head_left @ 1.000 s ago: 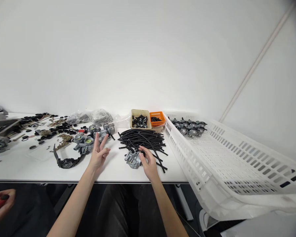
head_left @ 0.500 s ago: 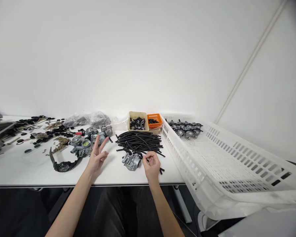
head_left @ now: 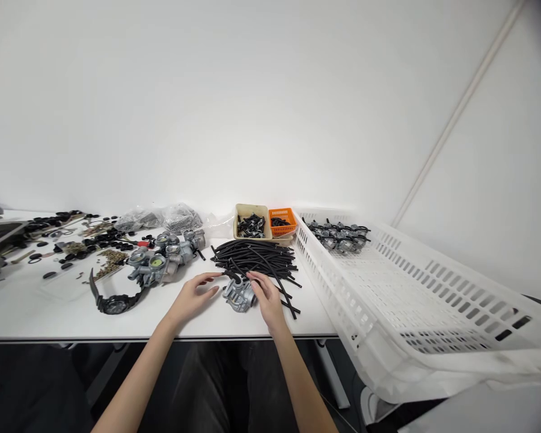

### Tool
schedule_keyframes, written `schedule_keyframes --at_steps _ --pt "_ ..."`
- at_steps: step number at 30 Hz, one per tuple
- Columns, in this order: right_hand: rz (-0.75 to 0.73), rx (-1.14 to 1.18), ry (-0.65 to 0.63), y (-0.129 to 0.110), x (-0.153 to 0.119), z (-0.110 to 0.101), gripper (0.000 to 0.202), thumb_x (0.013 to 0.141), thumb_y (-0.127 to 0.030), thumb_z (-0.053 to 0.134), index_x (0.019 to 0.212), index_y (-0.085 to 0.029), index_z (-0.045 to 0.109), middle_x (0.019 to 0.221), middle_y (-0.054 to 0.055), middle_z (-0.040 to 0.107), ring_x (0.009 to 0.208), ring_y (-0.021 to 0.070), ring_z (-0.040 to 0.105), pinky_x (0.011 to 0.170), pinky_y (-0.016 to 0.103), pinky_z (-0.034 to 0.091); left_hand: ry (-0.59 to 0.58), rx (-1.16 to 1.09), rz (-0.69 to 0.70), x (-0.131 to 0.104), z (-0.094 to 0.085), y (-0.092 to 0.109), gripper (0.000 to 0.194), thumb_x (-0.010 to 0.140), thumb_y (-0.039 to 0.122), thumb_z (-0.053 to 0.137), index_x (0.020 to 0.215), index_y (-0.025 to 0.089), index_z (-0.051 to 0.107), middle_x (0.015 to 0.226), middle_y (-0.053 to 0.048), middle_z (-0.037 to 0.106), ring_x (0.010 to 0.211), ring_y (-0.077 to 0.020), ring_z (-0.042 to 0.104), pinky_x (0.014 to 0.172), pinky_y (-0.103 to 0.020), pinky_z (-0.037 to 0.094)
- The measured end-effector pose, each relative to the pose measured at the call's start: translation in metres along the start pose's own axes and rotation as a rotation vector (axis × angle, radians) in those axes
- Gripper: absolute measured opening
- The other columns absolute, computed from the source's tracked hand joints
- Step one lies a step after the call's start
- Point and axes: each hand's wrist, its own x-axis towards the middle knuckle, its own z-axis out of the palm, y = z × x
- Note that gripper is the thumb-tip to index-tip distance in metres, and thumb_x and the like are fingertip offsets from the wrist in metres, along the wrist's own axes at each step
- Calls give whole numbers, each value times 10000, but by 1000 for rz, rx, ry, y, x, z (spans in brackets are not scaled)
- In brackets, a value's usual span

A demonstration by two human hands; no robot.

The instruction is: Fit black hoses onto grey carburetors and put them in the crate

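Observation:
A silver metal carburetor-like part with a black hose on top lies on the white table between my hands. To its left is my left hand, thumb and fingers apart, fingertips close to the black hose. My right hand is at the part's right side, its fingers spread and partly over the part's edge; nothing shows in its grasp. Just behind, black rubber hoses lie in a pile, some reaching out to the right of my right hand.
A white perforated crate holding similar metal parts stands right. Behind the hoses are a cream bin and an orange basket. More metal parts, a black watch and plastic bags lie left.
My left hand has moved right toward the metal part and changed from two raised fingers to a spread hand. My right hand has moved slightly left and opened from a pinch.

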Motion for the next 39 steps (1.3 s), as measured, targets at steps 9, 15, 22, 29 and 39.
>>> schedule_keyframes --at_steps 9,15,22,29,39 --pt "-5 -87 -91 -4 -5 2 388 776 -326 661 1145 -226 595 1154 73 648 1089 225 597 940 368 478 -86 2 10 0 1 -3 260 799 416 592 831 171 672 895 -89 704 856 -224 629 817 -350 482" --pt "-55 -179 -141 -13 -7 2 585 650 -249 765 1198 -240 562 1196 62 620 1111 234 576 967 388 455 -112 44 8 -2 1 4 261 813 422 578 863 178 655 897 -75 693 852 -223 622 799 -340 474" --pt "-42 -213 -66 -8 -8 4 449 611 -292 790 1027 -213 642 1026 64 672 944 234 627 806 349 521 -183 19 67 -8 -5 18 431 795 399 627 1186 223 583 1176 -88 638 990 -236 598 924 -375 428" --pt "72 -58 -35 0 -7 2 411 610 -381 790 946 -200 638 896 41 678 802 204 638 671 298 526 -265 -99 101 -8 24 29 881 662 415 754 1418 242 335 1416 -129 443 1255 -301 446 1063 -428 320" --pt "123 82 -12 1 -4 1 358 653 -355 753 949 -190 639 870 33 669 769 178 622 690 283 508 -114 -205 77 -3 71 34 562 852 556 464 1285 197 459 1227 -106 582 1114 -252 536 989 -359 371"
